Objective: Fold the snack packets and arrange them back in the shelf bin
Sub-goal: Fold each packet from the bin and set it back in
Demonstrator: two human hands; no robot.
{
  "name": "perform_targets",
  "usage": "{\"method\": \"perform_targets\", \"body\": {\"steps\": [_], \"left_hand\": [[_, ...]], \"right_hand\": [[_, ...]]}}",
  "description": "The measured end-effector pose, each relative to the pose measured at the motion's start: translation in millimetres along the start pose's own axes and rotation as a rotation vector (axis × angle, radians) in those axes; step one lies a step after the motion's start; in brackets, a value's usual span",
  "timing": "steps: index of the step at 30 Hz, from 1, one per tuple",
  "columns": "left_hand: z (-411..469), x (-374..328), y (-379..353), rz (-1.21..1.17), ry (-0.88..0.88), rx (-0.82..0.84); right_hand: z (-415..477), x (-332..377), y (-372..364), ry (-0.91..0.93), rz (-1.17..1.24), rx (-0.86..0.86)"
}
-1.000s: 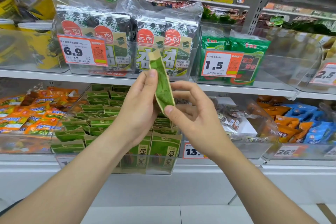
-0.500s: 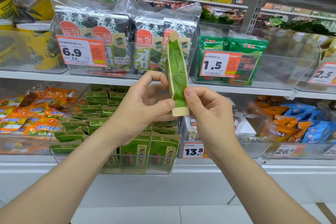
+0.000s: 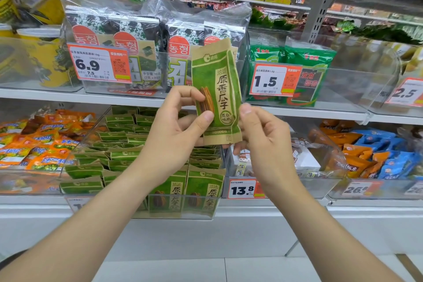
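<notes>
Packet (image 3: 216, 91): green, upright, full height showing, print facing out. At 12 o'clock of bin (image 3: 174, 216), well above it. Pinched at 8 o'clock edge by left hand (image 3: 180, 130), thumb on front, fingers curled behind. Gripped at 4 o'clock edge by right hand (image 3: 263, 142), fingers curled. Risks, as judged: top end unsupported, liable to flop and skew the fold; smooth wrapper, liable to slip from low pinches; bin crowded, front row easily toppled on return.
</notes>
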State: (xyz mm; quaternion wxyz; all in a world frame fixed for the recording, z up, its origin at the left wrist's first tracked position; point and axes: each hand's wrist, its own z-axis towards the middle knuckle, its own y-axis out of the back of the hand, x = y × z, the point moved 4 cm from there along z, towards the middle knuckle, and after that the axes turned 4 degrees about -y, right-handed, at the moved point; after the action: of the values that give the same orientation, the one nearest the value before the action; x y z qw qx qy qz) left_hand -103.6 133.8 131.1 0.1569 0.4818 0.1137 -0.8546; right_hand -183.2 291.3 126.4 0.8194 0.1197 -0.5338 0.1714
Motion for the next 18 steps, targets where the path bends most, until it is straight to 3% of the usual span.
{"method": "perform_targets", "body": {"steps": [6,9,12,18], "left_hand": [[1.8,7.1,7.2,0.058,0.021,-0.145],[1.2,7.1,1.4,-0.058,0.072,-0.052],[-2.1,3.9,-7.9,-0.148,0.075,0.057],[-8.5,0.6,-19.1,-0.217,0.034,0.122]], "right_hand": [[1.0,-11.3,5.2,-0.150,0.062,-0.148],[1.2,-16.7,5.7,-0.214,0.099,-0.182],[0.9,-11.4,5.7,-0.156,0.060,-0.193],[-0.9,2.4,-1.0,-0.041,0.017,-0.094]]}}
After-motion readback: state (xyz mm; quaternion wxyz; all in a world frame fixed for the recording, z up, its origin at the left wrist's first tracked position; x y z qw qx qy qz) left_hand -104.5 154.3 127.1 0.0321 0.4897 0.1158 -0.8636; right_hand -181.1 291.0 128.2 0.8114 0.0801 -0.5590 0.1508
